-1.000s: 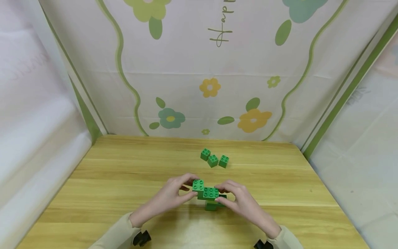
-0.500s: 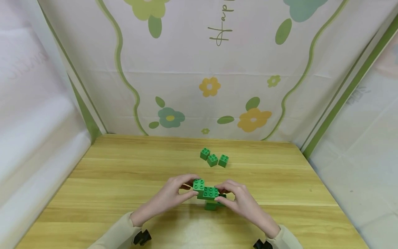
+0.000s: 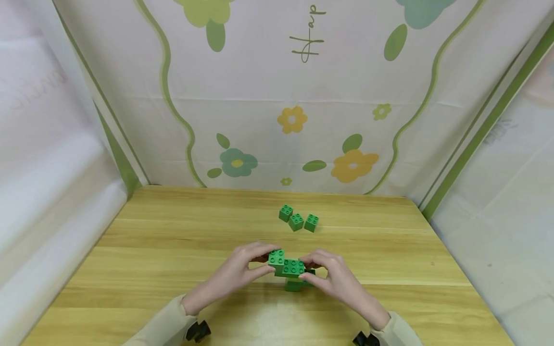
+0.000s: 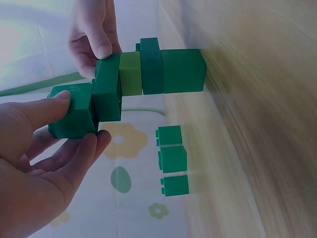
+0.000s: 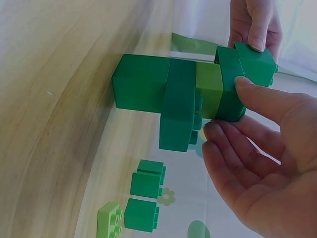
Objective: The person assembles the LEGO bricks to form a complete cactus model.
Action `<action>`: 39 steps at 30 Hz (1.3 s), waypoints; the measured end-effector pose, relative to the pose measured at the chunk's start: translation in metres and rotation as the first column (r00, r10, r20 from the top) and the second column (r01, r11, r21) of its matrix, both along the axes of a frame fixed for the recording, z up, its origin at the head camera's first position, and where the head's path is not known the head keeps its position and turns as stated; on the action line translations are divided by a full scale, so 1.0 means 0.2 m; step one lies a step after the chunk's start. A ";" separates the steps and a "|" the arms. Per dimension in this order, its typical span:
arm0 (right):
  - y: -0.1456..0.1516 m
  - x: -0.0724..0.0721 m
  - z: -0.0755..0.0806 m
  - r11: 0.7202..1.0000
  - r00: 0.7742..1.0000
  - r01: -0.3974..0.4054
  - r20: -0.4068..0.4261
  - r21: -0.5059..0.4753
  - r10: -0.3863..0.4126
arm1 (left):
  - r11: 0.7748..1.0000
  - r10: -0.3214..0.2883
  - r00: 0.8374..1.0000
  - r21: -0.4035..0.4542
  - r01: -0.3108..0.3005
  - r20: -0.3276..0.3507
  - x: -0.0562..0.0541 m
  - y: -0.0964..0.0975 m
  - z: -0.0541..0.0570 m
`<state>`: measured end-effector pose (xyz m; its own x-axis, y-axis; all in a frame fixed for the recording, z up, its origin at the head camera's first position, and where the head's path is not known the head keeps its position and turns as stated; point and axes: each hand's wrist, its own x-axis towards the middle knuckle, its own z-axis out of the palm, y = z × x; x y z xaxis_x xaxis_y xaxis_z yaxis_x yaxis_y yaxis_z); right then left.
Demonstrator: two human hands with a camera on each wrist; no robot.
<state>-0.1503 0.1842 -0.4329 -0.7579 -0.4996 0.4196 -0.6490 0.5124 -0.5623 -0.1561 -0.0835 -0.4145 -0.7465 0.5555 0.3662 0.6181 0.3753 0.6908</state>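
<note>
A stack of green toy building blocks stands on the table between the two hands. My left hand (image 3: 238,269) pinches the square green block (image 3: 276,258) at its top left, thumb on the near side. The right hand (image 3: 333,276) holds the right end of the longer green brick (image 3: 294,267) between thumb and fingers, just under that block. Lower down, the left wrist view shows a light green block (image 4: 131,73), a dark green brick (image 4: 151,69) jutting to the right side, and a green base block (image 4: 183,71) on the table.
Three loose green blocks, one left (image 3: 285,212), one in the middle (image 3: 296,222) and one right (image 3: 311,223), lie beyond the stack on the wooden table (image 3: 195,226). A lighter green brick (image 5: 107,223) shows low in the right wrist view. A flowered cloth (image 3: 259,96) hangs behind.
</note>
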 end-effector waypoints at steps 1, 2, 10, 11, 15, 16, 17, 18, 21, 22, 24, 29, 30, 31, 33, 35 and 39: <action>0.00 0.00 0.00 1.000 1.000 -0.001 0.001 -0.002 0.001 | 1.000 0.007 1.000 -0.005 -0.007 -0.009 0.00 0.00 0.00; 0.00 0.00 0.00 1.000 1.000 -0.002 0.000 -0.003 0.002 | 1.000 0.014 1.000 -0.011 -0.014 -0.016 0.00 0.00 0.00; 0.00 0.00 0.01 1.000 1.000 -0.013 -0.006 -0.019 0.013 | 1.000 0.022 0.998 -0.018 -0.023 -0.055 0.01 0.01 -0.02; 0.00 0.00 0.01 1.000 1.000 -0.014 -0.007 -0.020 0.014 | 1.000 0.018 0.998 -0.019 -0.020 -0.059 0.01 0.01 -0.01; 0.01 0.00 0.01 1.000 1.000 -0.014 0.001 -0.013 0.014 | 1.000 0.008 0.998 -0.025 -0.010 -0.060 0.00 0.01 -0.01; 0.01 0.00 0.01 1.000 1.000 -0.012 0.003 -0.008 0.012 | 1.000 0.007 0.999 -0.025 -0.008 -0.053 0.00 0.01 -0.01; 0.01 0.00 0.01 1.000 1.000 -0.011 0.007 -0.004 0.011 | 1.000 0.008 0.999 -0.026 -0.009 -0.044 0.00 0.00 -0.01; 0.01 0.00 0.01 1.000 1.000 -0.011 0.010 0.002 0.011 | 1.000 0.010 0.999 -0.027 -0.011 -0.036 0.00 0.00 -0.01; 0.01 -0.01 0.01 1.000 1.000 -0.010 0.024 0.015 0.009 | 1.000 0.015 1.000 -0.026 -0.015 -0.012 -0.01 0.00 -0.01; 0.01 -0.01 0.01 1.000 1.000 -0.009 0.029 0.016 0.009 | 1.000 0.015 1.000 -0.023 -0.015 -0.007 -0.01 0.00 -0.01; 0.01 -0.01 0.02 1.000 0.999 -0.008 0.036 0.018 0.007 | 1.000 0.014 1.000 -0.021 -0.014 -0.002 -0.01 0.00 0.00; 0.00 0.00 0.02 1.000 0.999 0.001 0.054 0.024 -0.003 | 0.999 0.028 0.999 -0.017 -0.027 0.040 0.00 0.00 0.00; 0.00 0.00 0.03 1.000 0.998 0.002 0.056 0.027 -0.004 | 0.999 0.032 0.998 -0.018 -0.031 0.055 0.00 0.00 0.00; 0.00 0.00 0.03 1.000 0.998 0.003 0.059 0.029 -0.004 | 0.999 0.036 0.997 -0.020 -0.035 0.070 0.00 0.00 0.00; 0.00 0.00 0.03 0.999 0.998 0.001 0.058 0.035 -0.003 | 0.999 0.036 0.994 -0.022 -0.034 0.105 0.00 0.00 -0.01; 0.00 0.00 0.03 0.999 0.999 -0.002 0.052 0.039 0.000 | 0.999 0.033 0.990 -0.025 -0.030 0.136 -0.01 0.00 -0.03; 0.00 0.00 0.02 0.999 1.000 -0.007 0.026 0.047 0.006 | 0.999 0.031 0.980 -0.019 -0.028 0.194 -0.01 0.02 -0.06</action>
<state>-0.1496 0.1841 -0.4288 -0.7647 -0.5233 0.3760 -0.6382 0.5345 -0.5541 -0.1586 -0.0796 -0.4266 -0.8188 0.5366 0.2038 0.4610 0.4032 0.7905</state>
